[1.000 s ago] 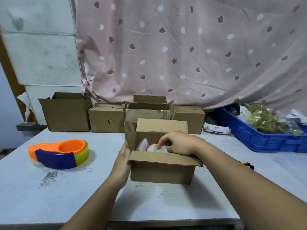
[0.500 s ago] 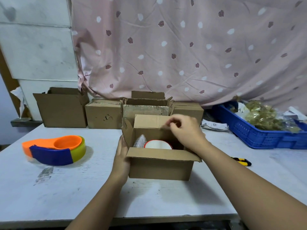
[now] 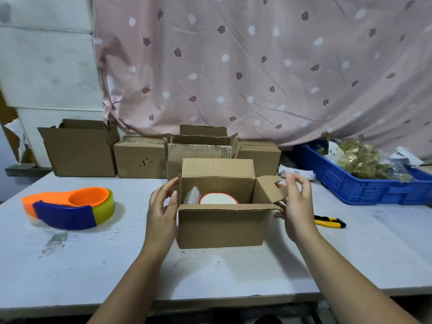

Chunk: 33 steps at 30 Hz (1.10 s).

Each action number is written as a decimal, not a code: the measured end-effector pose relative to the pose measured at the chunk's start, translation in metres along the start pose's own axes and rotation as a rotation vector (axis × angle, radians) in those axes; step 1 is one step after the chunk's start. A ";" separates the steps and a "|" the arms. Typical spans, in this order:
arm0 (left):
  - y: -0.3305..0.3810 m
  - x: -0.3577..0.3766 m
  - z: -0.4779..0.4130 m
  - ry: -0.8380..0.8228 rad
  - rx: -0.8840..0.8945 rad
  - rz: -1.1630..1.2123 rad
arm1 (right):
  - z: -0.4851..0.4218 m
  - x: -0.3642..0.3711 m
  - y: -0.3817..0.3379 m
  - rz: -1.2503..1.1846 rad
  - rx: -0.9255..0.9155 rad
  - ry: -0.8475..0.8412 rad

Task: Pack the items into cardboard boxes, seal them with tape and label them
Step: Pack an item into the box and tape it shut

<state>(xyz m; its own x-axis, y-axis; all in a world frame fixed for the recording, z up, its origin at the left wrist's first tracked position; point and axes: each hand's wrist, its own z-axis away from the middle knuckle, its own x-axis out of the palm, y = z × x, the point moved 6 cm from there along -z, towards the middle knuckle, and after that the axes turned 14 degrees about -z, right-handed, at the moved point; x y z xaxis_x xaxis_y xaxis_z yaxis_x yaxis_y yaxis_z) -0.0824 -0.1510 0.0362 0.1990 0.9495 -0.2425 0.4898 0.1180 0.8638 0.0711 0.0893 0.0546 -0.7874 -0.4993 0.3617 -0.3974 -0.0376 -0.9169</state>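
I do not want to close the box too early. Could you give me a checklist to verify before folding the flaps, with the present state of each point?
1. Round white item with red rim lies below the rim of the cardboard box: ok.
2. Bubble wrap sits beside it, inside: ok.
3. Left hand rests on the box's left side: ok.
4. Right hand firmly holds the right flap: cannot tell; its fingers are at the flap's edge.
5. Flaps folded shut: not ok, the top is open.
6. Tape dispenser lies on the table, left of the box: ok.
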 end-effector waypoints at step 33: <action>-0.012 0.012 -0.030 -0.525 -0.016 0.304 | 0.004 0.024 0.028 0.204 -0.558 -0.410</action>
<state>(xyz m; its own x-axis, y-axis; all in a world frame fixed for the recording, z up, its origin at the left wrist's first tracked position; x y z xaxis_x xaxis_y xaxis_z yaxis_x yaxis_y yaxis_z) -0.1115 -0.1318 0.0363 0.7221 0.6716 -0.1659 0.3333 -0.1277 0.9341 0.0432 0.0730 0.0372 -0.6747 -0.7381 -0.0007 -0.5291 0.4844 -0.6967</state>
